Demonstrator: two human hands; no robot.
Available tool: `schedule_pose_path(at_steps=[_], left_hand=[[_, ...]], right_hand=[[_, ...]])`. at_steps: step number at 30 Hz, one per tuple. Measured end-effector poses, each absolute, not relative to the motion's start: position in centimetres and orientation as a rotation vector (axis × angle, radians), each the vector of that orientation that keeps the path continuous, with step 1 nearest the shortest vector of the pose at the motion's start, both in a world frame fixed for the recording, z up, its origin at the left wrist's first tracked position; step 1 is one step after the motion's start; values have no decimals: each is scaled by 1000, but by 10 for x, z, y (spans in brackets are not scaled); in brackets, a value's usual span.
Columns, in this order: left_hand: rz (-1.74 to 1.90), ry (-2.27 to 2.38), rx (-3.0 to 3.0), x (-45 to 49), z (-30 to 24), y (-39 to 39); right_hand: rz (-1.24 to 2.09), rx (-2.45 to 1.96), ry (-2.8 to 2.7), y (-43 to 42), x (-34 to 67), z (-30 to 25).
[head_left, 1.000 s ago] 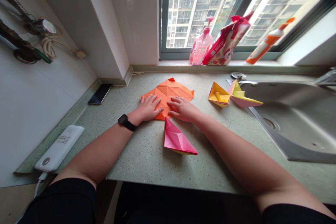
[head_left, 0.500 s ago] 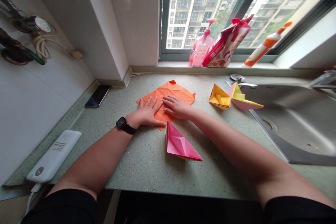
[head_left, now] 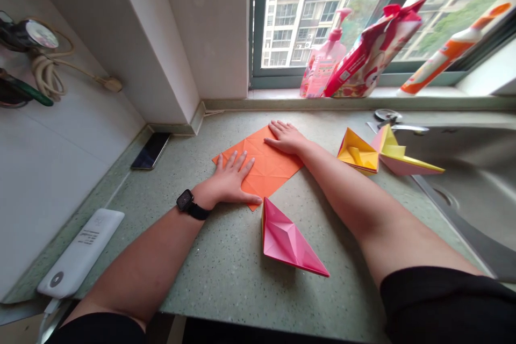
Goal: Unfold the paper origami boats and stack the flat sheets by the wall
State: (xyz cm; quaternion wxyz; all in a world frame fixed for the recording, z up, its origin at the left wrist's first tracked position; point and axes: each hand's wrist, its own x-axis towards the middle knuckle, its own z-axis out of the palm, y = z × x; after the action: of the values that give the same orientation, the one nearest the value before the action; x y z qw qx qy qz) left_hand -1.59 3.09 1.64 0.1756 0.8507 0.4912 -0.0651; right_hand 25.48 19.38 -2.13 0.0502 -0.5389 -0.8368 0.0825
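A creased square of orange origami paper (head_left: 270, 166) lies flat on the speckled green counter (head_left: 209, 274). My left hand (head_left: 229, 180) rests on its left side with the fingers spread and the thumb near the lower corner. Across the upper right edge lies my right hand (head_left: 288, 138), palm down, its fingers stretched out toward the far corner. Just below the paper's near corner stands a folded pink paper boat (head_left: 290, 239). To the right are a yellow-orange folded paper boat (head_left: 358, 151) and a pink-and-yellow one (head_left: 407, 157), close together by the sink.
A steel sink (head_left: 475, 188) takes up the right side. On the left lie a phone (head_left: 151, 150) and a white power bank (head_left: 83, 252) with a cable. A pink pump bottle (head_left: 324, 64), a red bag (head_left: 371, 54) and an orange-white tube (head_left: 443, 59) stand on the windowsill.
My right hand has slid from the paper's middle up to its far right edge. The paper's raised far and right corners now lie flat or under my hand and arm. My left hand stays put.
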Motion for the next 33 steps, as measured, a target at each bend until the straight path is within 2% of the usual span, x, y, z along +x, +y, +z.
schedule_pose_path(at_steps=[7, 10, 13, 18, 28, 33], left_hand=[[-164, 1401, 2419, -16, 13, 32], [-142, 1392, 2412, -17, 11, 34], [-145, 1400, 2409, -16, 11, 35], [-187, 1399, 2414, -15, 15, 34], [-140, 1449, 2399, -34, 11, 43], [-86, 1703, 2263, -59, 6, 63]], right_hand=[[214, -1936, -2124, 203, 297, -15], [75, -1773, -2069, 187, 298, -6], [-13, -1497, -2249, 154, 272, -5], [225, -1297, -2648, 101, 216, -24], [193, -1876, -2329, 126, 276, -22], [187, -1974, -2212, 114, 298, -28]])
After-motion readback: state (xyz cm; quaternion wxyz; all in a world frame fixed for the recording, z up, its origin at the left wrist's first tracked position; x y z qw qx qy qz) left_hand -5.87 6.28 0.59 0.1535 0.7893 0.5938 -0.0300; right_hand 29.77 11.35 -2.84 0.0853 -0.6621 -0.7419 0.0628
